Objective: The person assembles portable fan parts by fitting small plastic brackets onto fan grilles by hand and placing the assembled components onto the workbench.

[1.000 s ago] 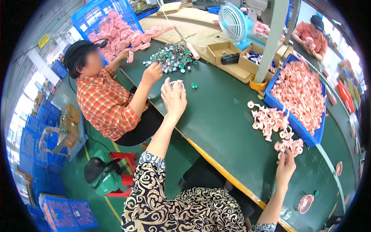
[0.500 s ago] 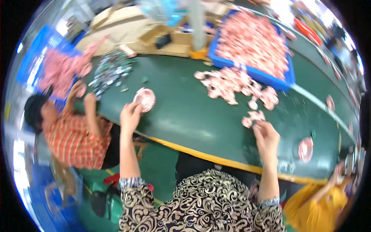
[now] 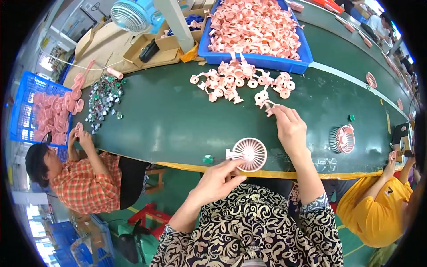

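Left hand (image 3: 219, 181) reaches right, fingers half-curled, holding a round cage (image 3: 252, 152) at their tips, stub (image 3: 230, 154) pointing left. Right hand (image 3: 291, 129) reaches forward, pinching a pink part (image 3: 262, 99) slanting up-left from its fingertips.

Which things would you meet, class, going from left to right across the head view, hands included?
Blue crate, heap of small green and silvery pieces, left hand, held pink grille, right hand, second pink grille.
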`<state>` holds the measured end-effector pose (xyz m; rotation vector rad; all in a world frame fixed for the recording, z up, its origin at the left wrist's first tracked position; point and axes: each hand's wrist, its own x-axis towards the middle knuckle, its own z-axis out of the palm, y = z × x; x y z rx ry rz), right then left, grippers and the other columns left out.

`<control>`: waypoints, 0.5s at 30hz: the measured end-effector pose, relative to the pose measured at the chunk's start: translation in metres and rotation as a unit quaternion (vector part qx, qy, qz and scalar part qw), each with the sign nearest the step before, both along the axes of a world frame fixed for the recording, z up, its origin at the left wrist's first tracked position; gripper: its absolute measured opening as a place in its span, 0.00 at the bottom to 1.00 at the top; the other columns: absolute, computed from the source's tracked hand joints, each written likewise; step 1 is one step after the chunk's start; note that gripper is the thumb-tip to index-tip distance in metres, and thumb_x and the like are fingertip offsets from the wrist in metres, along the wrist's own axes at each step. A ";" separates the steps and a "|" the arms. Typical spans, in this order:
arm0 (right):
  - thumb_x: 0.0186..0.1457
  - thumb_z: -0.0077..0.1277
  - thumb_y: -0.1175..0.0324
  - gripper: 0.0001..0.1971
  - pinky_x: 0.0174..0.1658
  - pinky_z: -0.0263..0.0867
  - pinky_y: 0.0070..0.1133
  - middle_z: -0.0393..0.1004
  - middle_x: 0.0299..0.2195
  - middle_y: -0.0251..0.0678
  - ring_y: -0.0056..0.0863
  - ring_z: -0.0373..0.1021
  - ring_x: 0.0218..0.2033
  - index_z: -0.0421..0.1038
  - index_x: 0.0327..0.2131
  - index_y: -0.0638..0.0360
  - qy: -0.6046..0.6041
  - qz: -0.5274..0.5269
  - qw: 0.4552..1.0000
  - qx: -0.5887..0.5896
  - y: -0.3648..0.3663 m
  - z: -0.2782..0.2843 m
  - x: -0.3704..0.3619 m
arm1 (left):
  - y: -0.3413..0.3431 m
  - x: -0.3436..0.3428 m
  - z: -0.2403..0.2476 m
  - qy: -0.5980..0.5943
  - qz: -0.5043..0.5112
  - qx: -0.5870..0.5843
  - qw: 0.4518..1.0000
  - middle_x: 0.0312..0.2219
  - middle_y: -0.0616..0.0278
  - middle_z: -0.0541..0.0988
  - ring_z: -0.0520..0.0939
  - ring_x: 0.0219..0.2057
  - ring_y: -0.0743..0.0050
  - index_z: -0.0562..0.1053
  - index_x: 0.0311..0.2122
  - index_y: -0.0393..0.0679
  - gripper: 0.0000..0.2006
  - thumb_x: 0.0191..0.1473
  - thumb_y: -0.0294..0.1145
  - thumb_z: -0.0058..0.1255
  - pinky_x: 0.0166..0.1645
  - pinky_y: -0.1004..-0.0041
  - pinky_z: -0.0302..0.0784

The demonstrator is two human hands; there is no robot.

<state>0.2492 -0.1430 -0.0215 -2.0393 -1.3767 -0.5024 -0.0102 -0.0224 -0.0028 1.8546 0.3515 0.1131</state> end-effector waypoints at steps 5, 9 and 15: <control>0.55 0.59 0.82 0.11 0.39 0.75 0.27 0.82 0.38 0.40 0.35 0.79 0.35 0.79 0.42 0.62 0.039 -0.021 0.996 0.080 -0.008 0.007 -0.007 | -0.002 0.003 0.010 -0.034 0.062 0.078 0.994 0.36 0.65 0.79 0.72 0.23 0.84 0.77 0.56 0.45 0.23 0.53 0.17 0.59 0.28 0.80 0.69; 0.60 0.62 0.76 0.07 0.33 0.69 0.15 0.81 0.31 0.30 0.13 0.73 0.30 0.79 0.41 0.65 0.296 -0.052 0.944 0.137 -0.027 0.006 -0.021 | 0.005 0.012 0.012 -0.056 0.105 0.200 0.973 0.51 0.53 0.77 0.77 0.29 0.68 0.73 0.58 0.44 0.25 0.52 0.19 0.57 0.34 0.70 0.77; 0.59 0.63 0.74 0.07 0.31 0.66 0.13 0.78 0.26 0.26 0.10 0.68 0.26 0.79 0.39 0.67 0.458 -0.118 0.881 0.003 -0.062 0.001 -0.029 | 0.005 0.024 0.001 0.015 0.094 0.345 0.934 0.37 0.51 0.81 0.80 0.38 0.48 0.74 0.52 0.39 0.18 0.56 0.27 0.57 0.43 0.56 0.77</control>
